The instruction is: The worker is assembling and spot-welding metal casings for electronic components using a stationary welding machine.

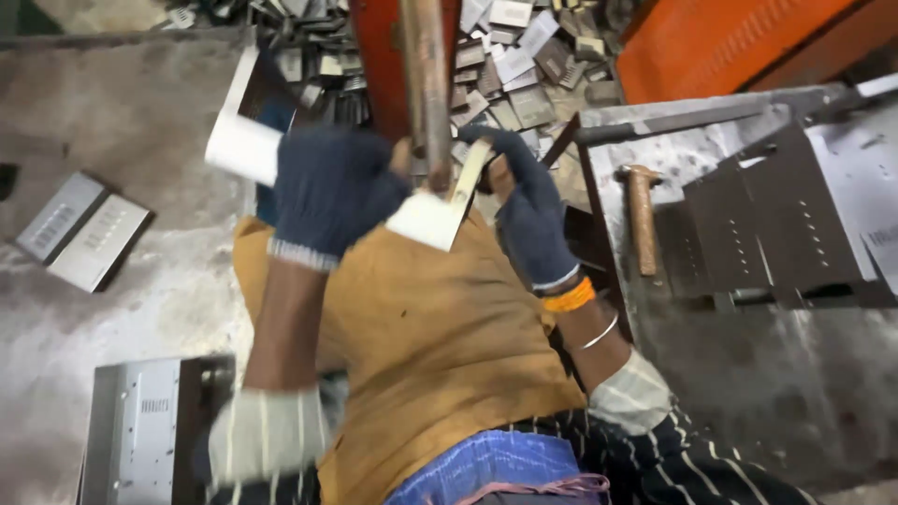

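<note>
Fingers of left hand point(327, 192) and right hand point(528, 201), both gloved, apparently clamp a bent metal strip point(440, 210) around the upright rod point(426, 84) between them.

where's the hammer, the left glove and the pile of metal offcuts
hammer point(642, 220): head view, on its wooden handle, lying on the bench.
left glove point(332, 192): head view, on the back of the dark knit glove.
pile of metal offcuts point(524, 65): head view, on grey plates mid-pile.

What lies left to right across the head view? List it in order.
Two flat grey metal plates → left hand in dark blue glove → right hand in dark blue glove → wooden-handled hammer → dark perforated metal sheet.
</note>
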